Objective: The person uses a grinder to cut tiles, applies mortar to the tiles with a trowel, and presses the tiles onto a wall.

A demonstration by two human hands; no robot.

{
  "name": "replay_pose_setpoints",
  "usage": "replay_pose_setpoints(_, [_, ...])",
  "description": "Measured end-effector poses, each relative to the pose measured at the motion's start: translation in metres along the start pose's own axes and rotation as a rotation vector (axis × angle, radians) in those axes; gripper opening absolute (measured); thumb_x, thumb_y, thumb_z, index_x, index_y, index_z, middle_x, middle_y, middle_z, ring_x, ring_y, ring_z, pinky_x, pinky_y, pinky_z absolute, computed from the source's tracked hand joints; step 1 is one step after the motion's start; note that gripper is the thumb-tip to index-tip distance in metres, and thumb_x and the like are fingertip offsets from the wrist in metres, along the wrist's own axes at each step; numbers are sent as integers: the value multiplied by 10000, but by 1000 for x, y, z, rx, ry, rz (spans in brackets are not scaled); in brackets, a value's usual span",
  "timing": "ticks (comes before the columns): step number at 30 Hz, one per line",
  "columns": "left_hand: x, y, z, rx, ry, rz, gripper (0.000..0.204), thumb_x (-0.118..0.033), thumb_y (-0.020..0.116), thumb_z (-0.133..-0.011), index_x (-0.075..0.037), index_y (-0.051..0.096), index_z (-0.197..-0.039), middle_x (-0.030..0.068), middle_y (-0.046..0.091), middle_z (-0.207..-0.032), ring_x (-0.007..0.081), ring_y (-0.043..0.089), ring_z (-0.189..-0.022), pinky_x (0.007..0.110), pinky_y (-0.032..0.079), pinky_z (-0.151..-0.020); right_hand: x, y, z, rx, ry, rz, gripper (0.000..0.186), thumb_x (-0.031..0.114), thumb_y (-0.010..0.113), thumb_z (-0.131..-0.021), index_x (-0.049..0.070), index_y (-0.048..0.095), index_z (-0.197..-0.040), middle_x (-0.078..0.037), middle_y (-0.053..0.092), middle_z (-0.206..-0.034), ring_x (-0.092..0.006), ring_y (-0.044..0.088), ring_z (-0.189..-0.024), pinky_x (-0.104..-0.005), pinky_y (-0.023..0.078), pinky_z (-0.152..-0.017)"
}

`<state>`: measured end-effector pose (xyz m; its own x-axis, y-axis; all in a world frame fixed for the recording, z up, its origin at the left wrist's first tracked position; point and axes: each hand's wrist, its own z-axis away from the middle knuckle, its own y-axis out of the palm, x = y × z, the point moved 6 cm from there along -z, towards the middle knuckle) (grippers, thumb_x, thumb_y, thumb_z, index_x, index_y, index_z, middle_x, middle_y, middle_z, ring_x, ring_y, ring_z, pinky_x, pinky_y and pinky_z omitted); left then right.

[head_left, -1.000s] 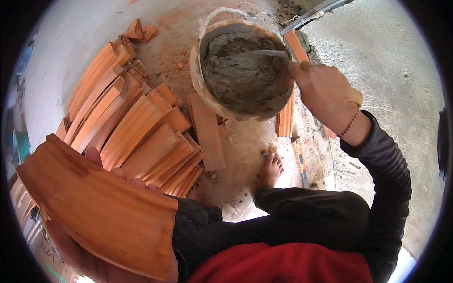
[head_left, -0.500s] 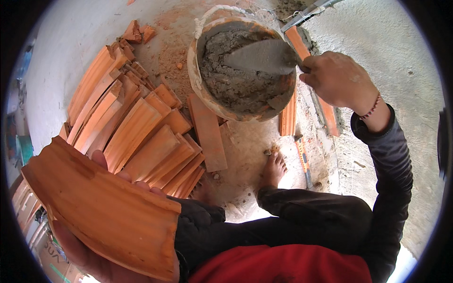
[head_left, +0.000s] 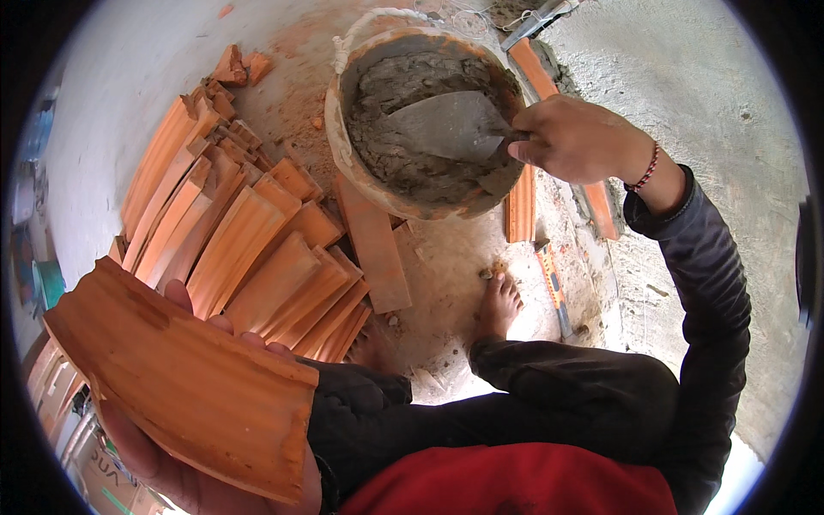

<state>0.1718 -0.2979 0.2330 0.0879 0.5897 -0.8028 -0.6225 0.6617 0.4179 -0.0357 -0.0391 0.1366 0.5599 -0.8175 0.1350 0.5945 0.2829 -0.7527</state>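
A stack (head_left: 245, 266) of tiles lies on the floor (head_left: 438, 257); ahead, to its right, stands a bucket (head_left: 337, 142) of grey mix (head_left: 382, 90); one tile (head_left: 189, 369) rests above the stack's near end in the left hand (head_left: 142, 446), whose fingers clasp it from below, tips along its far edge; a trowel (head_left: 455, 124) spans the mix, perhaps touching it, its handle pinched in the right hand's (head_left: 584, 142) fingers; a hammer (head_left: 552, 283) lies near the right foot (head_left: 499, 305).
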Motion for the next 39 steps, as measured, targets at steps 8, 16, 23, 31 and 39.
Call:
replay_pose_setpoints(8, [3, -1, -3, 6, -4, 3, 664, -513, 481, -995, -130, 306, -1509, 76, 484, -1413, 216, 577, -1104, 432, 492, -960, -24, 34, -2, 100, -12, -366, 415, 391, 523, -1008, -1, 660, -991, -107, 611, -725, -229, 631, -683, -360, 517, -646])
replay_pose_setpoints(16, [3, -5, -8, -3, 20, -57, 613, -495, 470, -1004, -147, 341, -1491, 77, 510, -1384, 190, 596, -1082, 391, 512, -926, -35, 59, 45, 41, 30, -921, 324, 326, 613, -988, 55, 604, -810, 61, 429, -567, -46, 420, -518, -248, 354, -475])
replay_pose_setpoints(23, [3, -3, -9, -174, 28, -62, 575, -493, 440, -1014, -151, 371, -1471, 62, 533, -1354, 166, 608, -1079, 367, 509, -933, -82, 85, 97, -151, -13, -1284, 223, 207, 670, -946, 35, 621, -812, 50, 492, -575, -45, 441, -487, -216, 333, -454])
replay_pose_setpoints(31, [3, -4, -11, -114, 26, -98, 547, -460, 462, -1015, -144, 395, -1456, 70, 541, -1344, 185, 612, -1084, 378, 510, -942, -184, 127, 57, -208, 449, -1388, 281, 291, 589, -981, 69, 598, -808, 26, 507, -577, -87, 464, -445, -254, 383, -394])
replay_pose_setpoints(39, [6, 5, -11, -97, 41, -53, 528, -441, 479, -1015, -139, 402, -1441, 90, 551, -1311, 181, 597, -1112, 373, 503, -954, -196, 145, 35, -242, 448, -1380, 291, 305, 551, -994, 88, 556, -799, 19, 492, -595, -90, 449, -444, -264, 370, -392])
